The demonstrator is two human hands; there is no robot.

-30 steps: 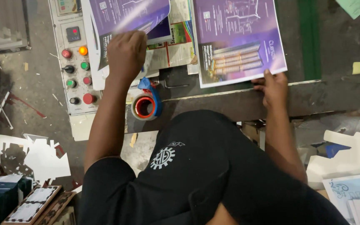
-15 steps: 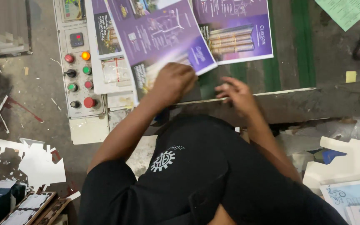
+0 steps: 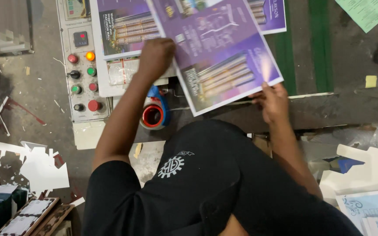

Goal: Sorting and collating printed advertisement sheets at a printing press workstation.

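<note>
A large purple printed sheet (image 3: 219,52) with building pictures lies tilted over the machine bed. My left hand (image 3: 155,57) presses on its left edge, fingers curled on the paper. My right hand (image 3: 273,101) pinches the sheet's lower right edge near the corner. Another purple sheet (image 3: 123,27) lies under it at the left, and a third (image 3: 271,15) shows at the top right.
A control panel (image 3: 83,65) with red, green and orange buttons stands at the left. A tape dispenser with a red roll (image 3: 154,114) sits below my left hand. Green strips (image 3: 320,43) run along the bed. White cardboard offcuts (image 3: 36,166) and printed boards (image 3: 368,205) lie on the floor.
The top purple sheet has been turned and slid to the right. My left hand moved up and left along its edge; my right hand shifted right to the sheet's lower corner.
</note>
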